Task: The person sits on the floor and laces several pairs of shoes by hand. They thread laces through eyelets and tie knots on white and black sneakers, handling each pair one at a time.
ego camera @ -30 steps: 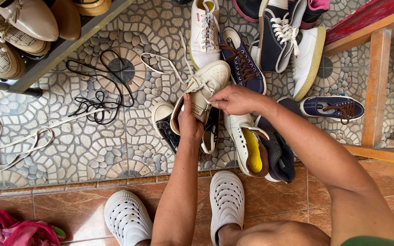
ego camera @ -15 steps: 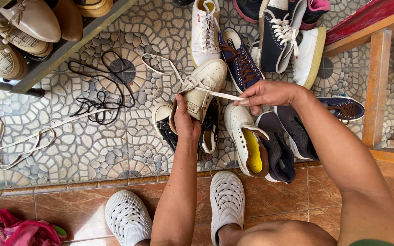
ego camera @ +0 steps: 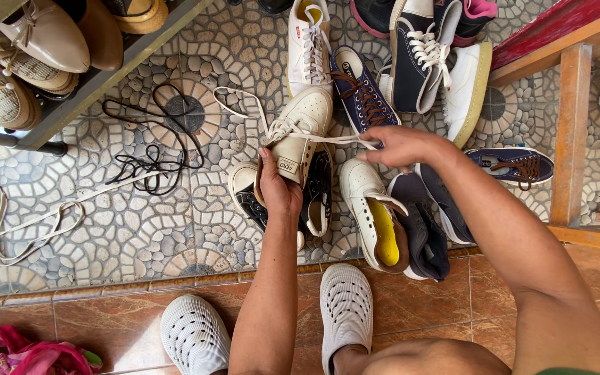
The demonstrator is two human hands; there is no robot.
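left hand grips cream sneaker | right hand apparently pulls lace

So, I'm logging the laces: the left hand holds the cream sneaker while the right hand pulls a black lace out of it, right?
Not quite. The lace is cream-white, not black; the black lace lies loose on the floor. Otherwise right: in the head view the left hand holds the cream sneaker and the right hand pulls the lace.

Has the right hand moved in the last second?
Yes. The right hand has pulled the lace rightward, away from the cream sneaker, toward the wooden post.
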